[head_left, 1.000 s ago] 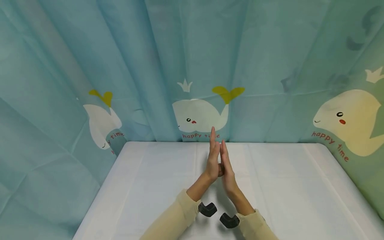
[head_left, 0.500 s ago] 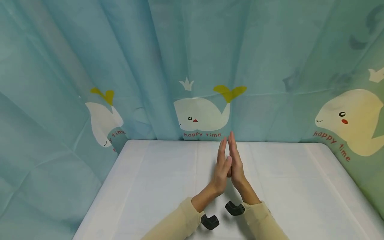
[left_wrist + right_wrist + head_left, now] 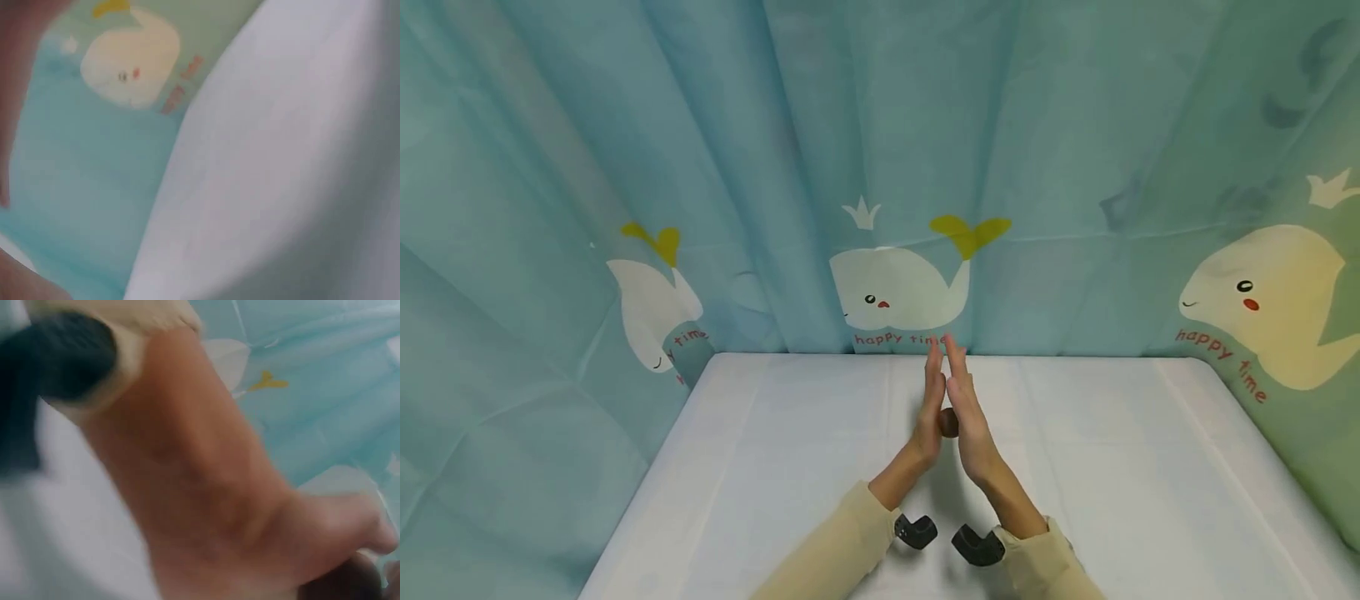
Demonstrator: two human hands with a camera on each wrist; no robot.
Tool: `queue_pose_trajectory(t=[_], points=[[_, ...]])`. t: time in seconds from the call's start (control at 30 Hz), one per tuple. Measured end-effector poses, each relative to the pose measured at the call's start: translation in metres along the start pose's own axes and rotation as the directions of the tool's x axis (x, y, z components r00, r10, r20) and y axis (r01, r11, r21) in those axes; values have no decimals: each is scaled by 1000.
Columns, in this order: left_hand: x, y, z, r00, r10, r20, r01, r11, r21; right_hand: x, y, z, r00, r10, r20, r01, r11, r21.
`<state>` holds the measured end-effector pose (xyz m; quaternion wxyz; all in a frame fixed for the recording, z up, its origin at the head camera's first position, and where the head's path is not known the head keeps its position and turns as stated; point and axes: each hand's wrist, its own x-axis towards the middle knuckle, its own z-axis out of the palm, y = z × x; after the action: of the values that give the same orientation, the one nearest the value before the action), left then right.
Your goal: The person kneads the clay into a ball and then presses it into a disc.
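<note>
A small dark brown ball (image 3: 949, 422) sits between the two palms, near the base of the thumbs. My left hand (image 3: 929, 421) presses on it from the left, fingers straight and pointing away from me. From the right, my right hand (image 3: 972, 421) does the same, and the two sets of fingertips lean close together. The hands hide part of the ball. In the right wrist view the dark ball (image 3: 344, 580) shows under a thumb, blurred. Blurred parts of a hand edge the left wrist view, where the ball is out of sight.
The hands are over a white table (image 3: 805, 467). A blue-green curtain (image 3: 1075, 167) with printed whales hangs behind it and at both sides. Black wrist devices (image 3: 977, 546) stick out inward from the beige sleeves (image 3: 827, 542).
The palms slide back and forth against each other: left fingertips were ahead first, then the right, now nearly level. The joined hands shifted right, then back left. More of the ball shows now.
</note>
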<state>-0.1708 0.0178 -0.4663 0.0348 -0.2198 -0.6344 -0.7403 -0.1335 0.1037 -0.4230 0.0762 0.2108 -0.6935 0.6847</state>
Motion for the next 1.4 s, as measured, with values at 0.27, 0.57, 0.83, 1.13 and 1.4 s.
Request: queue_pose_trajectory(t=[0.27,0.57,0.83,1.13,1.4], points=[[-5,19,9,998,57,-25,-58,998,-12,7,18,-8,996,81,-31,-77,993,94],[17,28,-5,992,122,-38,-117,988,101,-21,17,9,1000,26,-3,-25,981,191],[2,22,4,997,77,26,-79,995,62,0,1,-3,999,10,-31,-8,999,53],[4,31,2,994,106,-7,-106,994,31,-8,25,0,999,36,3,-36,984,173],[12,22,-8,995,101,7,-102,991,82,-13,13,6,1000,20,19,-23,987,157]])
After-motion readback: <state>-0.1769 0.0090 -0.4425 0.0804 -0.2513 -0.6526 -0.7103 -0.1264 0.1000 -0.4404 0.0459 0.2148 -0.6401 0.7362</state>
